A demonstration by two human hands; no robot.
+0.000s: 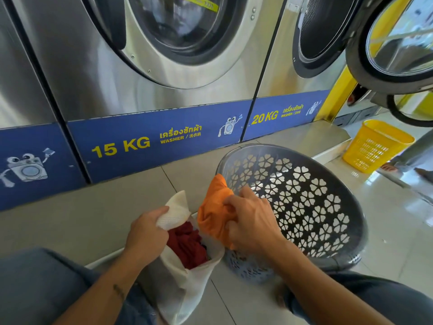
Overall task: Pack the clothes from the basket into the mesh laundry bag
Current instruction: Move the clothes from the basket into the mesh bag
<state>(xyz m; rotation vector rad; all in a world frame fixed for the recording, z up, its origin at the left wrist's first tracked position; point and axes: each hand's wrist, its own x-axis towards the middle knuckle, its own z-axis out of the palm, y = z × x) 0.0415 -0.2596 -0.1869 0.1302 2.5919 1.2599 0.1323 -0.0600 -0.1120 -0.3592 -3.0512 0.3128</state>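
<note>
A white mesh laundry bag [185,285] stands open on the tiled floor between my knees, with a dark red garment [186,245] inside it. My left hand [146,233] grips the bag's upper rim and holds its mouth open. My right hand [251,221] grips a bunched orange garment [214,207] just above the bag's right edge, beside the basket. The grey plastic basket [311,200], pierced with flower-shaped holes, lies tipped toward me on the right; no clothes show inside it.
Steel washing machines [150,73] with blue 15 KG and 20 KG panels stand close ahead on a raised step. An open washer door [396,43] hangs at the upper right. A yellow basket [375,146] stands on the floor at the far right.
</note>
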